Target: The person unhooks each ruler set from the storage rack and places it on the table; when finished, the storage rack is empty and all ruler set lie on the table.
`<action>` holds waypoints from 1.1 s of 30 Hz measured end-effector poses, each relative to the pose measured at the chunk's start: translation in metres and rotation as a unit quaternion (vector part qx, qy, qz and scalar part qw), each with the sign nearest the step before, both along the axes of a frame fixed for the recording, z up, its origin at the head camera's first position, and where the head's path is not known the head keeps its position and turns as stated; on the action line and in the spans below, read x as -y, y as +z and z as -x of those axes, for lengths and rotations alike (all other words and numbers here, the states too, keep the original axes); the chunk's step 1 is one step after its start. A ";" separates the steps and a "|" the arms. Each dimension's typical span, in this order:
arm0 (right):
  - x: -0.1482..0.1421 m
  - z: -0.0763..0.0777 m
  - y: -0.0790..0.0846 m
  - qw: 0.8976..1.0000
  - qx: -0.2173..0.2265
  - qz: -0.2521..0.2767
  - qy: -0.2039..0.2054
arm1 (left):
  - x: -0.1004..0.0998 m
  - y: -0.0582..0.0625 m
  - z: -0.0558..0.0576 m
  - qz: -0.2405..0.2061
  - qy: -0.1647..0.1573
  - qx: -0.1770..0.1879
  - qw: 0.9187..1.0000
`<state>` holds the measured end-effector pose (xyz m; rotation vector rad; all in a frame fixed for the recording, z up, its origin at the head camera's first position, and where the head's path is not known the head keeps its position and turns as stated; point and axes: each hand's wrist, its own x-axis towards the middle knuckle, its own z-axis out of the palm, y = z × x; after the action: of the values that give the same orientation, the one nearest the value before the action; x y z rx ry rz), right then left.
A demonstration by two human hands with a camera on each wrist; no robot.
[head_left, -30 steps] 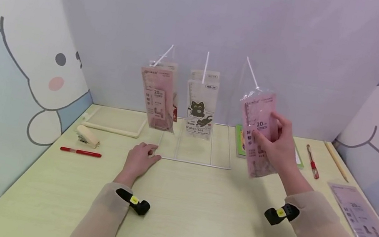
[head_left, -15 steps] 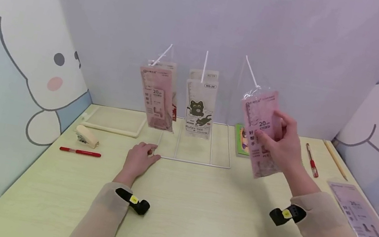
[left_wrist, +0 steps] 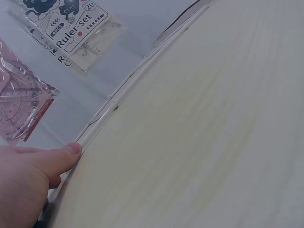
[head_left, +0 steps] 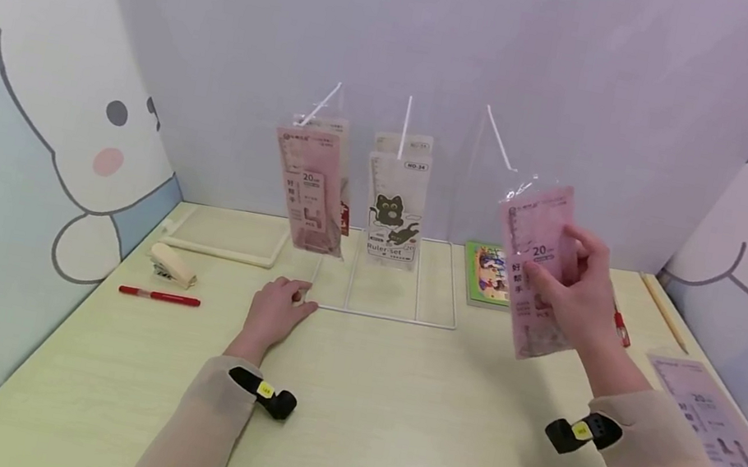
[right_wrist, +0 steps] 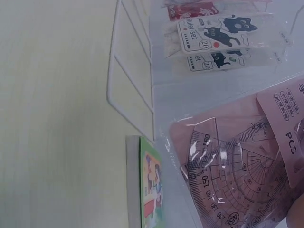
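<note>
My right hand [head_left: 582, 299] pinches a pink ruler set packet [head_left: 532, 232] between thumb and fingers, holding it above the table. A clear protractor [right_wrist: 251, 173] shows through its plastic in the right wrist view. The packet's top lies just right of the tip of the right hook [head_left: 499, 139], which bears nothing. My left hand [head_left: 275, 311] grips the front left corner of the white wire rack [head_left: 389, 319], thumb on the wire in the left wrist view. Another pink ruler set [head_left: 310, 189] hangs from the left hook, and white cat-print ruler sets [head_left: 394, 212] from the middle one.
One more pink ruler set [head_left: 721, 437] lies flat at the right edge. A green picture book [head_left: 483, 274], a red pen [head_left: 620, 327] and a pencil [head_left: 663, 314] are behind the right hand. At left lie a stapler [head_left: 171, 265], a red pen [head_left: 158, 296] and a cream frame [head_left: 220, 252].
My right hand has drawn the pink ruler set forward and to the right, off the tip of the right hook. My left hand has stayed on the rack's corner.
</note>
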<state>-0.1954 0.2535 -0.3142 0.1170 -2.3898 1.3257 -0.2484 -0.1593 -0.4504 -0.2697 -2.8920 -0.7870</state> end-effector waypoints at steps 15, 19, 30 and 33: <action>-0.043 -0.009 -0.038 0.992 0.105 -0.040 -0.058 | -0.001 0.000 0.000 0.000 0.003 0.007 1.000; -0.052 -0.013 -0.048 0.988 0.129 -0.058 -0.056 | -0.001 0.001 0.000 0.001 0.003 0.007 1.000; -0.077 -0.021 -0.061 0.978 0.182 -0.093 -0.046 | 0.000 0.001 0.000 -0.001 0.002 -0.002 1.000; -0.083 -0.023 -0.066 0.973 0.202 -0.100 -0.049 | -0.001 0.000 0.000 -0.002 -0.002 -0.002 1.000</action>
<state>-0.1720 0.3361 -0.3802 -0.2339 -2.8239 1.1473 -0.2488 -0.1581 -0.4504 -0.2776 -2.8865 -0.7922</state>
